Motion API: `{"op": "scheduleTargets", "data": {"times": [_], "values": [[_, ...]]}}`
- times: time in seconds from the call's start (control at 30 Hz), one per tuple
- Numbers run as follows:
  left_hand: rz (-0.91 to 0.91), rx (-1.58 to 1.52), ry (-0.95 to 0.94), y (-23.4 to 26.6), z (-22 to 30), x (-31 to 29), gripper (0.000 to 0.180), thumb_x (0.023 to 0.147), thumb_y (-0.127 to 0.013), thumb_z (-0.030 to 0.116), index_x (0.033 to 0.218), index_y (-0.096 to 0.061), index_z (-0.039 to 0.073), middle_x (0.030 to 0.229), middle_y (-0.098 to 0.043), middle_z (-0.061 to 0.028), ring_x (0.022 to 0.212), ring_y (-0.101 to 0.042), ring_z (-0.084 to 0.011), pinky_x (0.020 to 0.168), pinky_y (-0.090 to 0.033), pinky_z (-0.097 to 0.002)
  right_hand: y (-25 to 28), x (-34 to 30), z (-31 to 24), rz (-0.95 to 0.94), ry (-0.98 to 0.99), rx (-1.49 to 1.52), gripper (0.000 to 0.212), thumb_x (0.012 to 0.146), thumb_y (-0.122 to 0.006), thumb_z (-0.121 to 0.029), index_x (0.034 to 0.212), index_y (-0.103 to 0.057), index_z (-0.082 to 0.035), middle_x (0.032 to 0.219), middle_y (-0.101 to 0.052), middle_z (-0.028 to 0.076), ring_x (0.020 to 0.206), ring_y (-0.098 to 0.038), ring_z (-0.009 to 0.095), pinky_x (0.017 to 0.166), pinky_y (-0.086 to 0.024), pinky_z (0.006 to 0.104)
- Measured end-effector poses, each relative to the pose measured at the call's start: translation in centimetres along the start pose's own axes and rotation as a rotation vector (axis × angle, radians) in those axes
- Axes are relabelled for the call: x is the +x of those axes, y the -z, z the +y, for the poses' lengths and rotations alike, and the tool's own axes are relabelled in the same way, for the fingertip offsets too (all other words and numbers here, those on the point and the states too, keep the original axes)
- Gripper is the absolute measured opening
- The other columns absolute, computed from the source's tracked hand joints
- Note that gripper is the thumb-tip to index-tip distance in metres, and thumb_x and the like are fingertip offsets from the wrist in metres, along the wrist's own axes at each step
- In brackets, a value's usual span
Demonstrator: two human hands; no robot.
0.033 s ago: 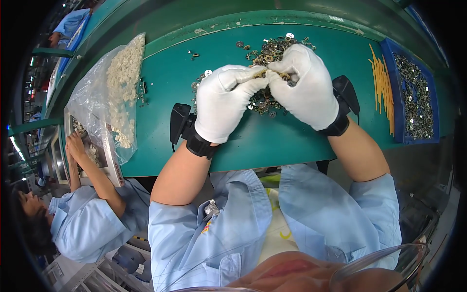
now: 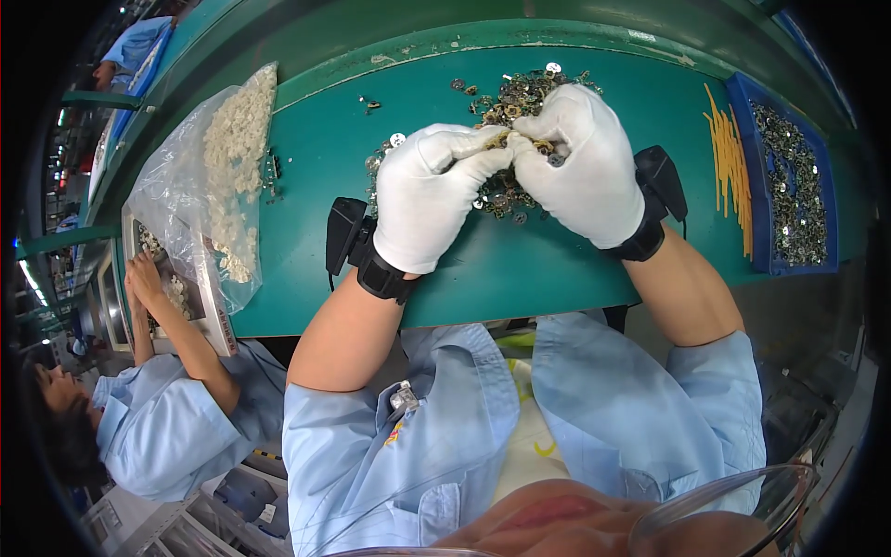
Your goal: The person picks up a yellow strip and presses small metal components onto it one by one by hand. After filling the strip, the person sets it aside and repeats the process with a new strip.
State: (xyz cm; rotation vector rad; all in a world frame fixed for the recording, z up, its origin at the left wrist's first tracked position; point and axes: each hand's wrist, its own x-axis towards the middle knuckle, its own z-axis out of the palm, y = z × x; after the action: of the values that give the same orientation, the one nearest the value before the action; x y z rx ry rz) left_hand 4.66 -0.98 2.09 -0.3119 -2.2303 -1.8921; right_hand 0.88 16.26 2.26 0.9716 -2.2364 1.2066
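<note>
Both my hands wear white gloves and meet over a heap of small metal parts [image 2: 524, 93] on the green table. My left hand [image 2: 425, 197] pinches with thumb and forefinger, its tips almost touching those of the other hand. My right hand [image 2: 583, 172] is likewise closed in a pinch, with its fingers curled. A small yellowish bit shows at the fingertips, but whether it is held or lies on the heap behind is unclear. Loose silvery discs [image 2: 397, 140] lie beside my left glove. The gloves cover part of the heap.
On the right stand a blue tray [image 2: 803, 270] of small metal parts and a row of thin yellow sticks [image 2: 731, 176]. A clear plastic bag [image 2: 167, 190] with whitish pieces [image 2: 237, 139] lies left. Beyond it, a co-worker's hands [image 2: 144, 278] work over a white-edged box.
</note>
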Motion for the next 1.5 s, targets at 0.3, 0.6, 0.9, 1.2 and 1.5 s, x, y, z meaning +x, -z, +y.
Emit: {"op": "scheduleTargets", "data": {"times": [0.3,0.6,0.9,1.2,1.5], "values": [[0.065,0.055,-0.037,0.1,-0.3,0.3,0.014,0.076,-0.07,0.003,0.091,-0.071,0.002,0.085,-0.067,-0.0069,0.077,-0.062,-0.014,0.07,-0.049,-0.0243,-0.3,0.9,0.5,-0.013,0.001,0.087,0.018,0.075,-0.068,-0.002,0.092,-0.063,-0.004,0.078,-0.056,0.007,0.067,-0.054,0.018,0.062,-0.044,0.0274],[0.027,0.039,0.054,0.4,-0.3,0.0,0.013,0.072,-0.073,0.003,0.084,-0.07,0.002,0.08,-0.066,-0.0063,0.07,-0.061,-0.0149,0.064,-0.049,-0.0263,0.2,0.6,0.0,-0.158,-0.104,0.216,0.015,0.075,-0.067,-0.002,0.09,-0.064,-0.005,0.078,-0.057,0.007,0.069,-0.055,0.018,0.062,-0.044,0.0282],[0.049,0.32,-0.396,0.1,-1.2,0.2,0.016,0.067,-0.075,-0.001,0.079,-0.067,0.005,0.078,-0.065,-0.0081,0.07,-0.061,-0.021,0.061,-0.049,-0.0304,-1.4,-0.5,-0.1,0.06,0.028,0.166,0.016,0.073,-0.067,0.002,0.082,-0.055,-0.002,0.071,-0.056,0.007,0.062,-0.055,0.019,0.054,-0.043,0.0306],[0.022,0.196,-0.155,-0.2,-0.9,0.0,0.018,0.078,-0.068,0.003,0.095,-0.064,0.005,0.084,-0.065,-0.0071,0.076,-0.061,-0.0182,0.069,-0.049,-0.0281,-0.9,0.4,-1.3,-0.032,-0.431,0.479,0.01,0.077,-0.066,-0.001,0.083,-0.057,-0.002,0.071,-0.057,0.008,0.06,-0.055,0.018,0.055,-0.044,0.0288],[0.058,-0.232,0.279,0.3,-1.7,1.3,0.015,0.087,-0.064,0.012,0.096,-0.062,0.0,0.087,-0.064,-0.0038,0.08,-0.058,-0.0093,0.074,-0.047,-0.0227,-0.4,0.9,0.5,-0.063,0.068,0.12,0.008,0.082,-0.065,-0.007,0.088,-0.062,-0.002,0.08,-0.062,0.006,0.068,-0.056,0.013,0.062,-0.046,0.0254]]}}
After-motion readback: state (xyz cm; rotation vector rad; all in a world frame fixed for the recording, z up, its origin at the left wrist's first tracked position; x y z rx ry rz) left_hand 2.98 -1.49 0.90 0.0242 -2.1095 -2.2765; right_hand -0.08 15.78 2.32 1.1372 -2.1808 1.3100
